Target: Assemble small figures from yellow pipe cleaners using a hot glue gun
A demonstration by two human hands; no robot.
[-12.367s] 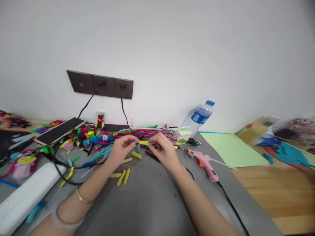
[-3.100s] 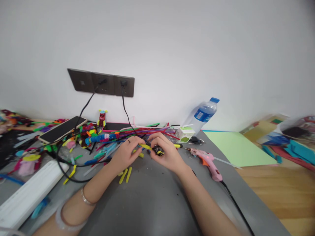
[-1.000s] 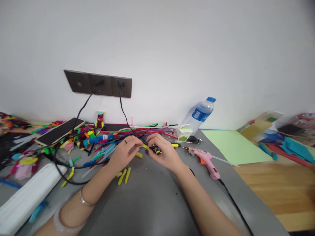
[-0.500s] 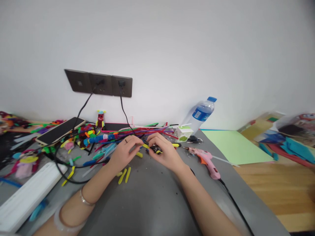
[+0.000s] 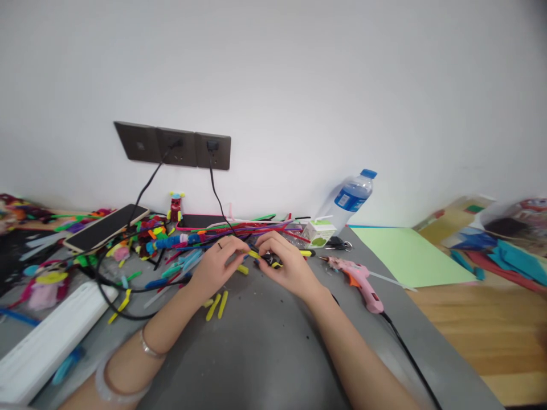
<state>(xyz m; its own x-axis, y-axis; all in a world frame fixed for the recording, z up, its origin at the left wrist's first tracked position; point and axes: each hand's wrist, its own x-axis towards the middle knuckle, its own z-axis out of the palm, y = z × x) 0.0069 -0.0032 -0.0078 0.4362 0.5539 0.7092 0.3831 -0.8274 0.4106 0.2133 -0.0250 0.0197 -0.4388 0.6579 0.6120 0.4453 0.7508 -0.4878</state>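
Between my two hands is a short yellow fuzzy pipe cleaner piece [image 5: 253,254], pinched by the fingertips from both sides. My left hand [image 5: 219,263] has its thumb and index finger closed on the left end. My right hand [image 5: 287,266] curls its fingers around the right end and hides part of it. Under and behind that hand lies a tool with yellow-and-black handles [image 5: 306,253], largely covered. Another yellow piece [image 5: 242,269] rests just below the fingertips. Several more cut yellow pieces [image 5: 223,304] lie on the grey table [image 5: 248,359] near my left wrist.
Right of my hands lies a pink glue gun [image 5: 363,285] with a black cord. A water bottle [image 5: 351,199] leans by the wall beside a small white box [image 5: 318,232]. Pipe cleaners [image 5: 252,226], a phone [image 5: 106,226] and a white power strip [image 5: 55,341] crowd the left and back.
The hands stay nearly in place, still pinching the yellow pipe cleaner piece. The whole view has shifted very slightly.
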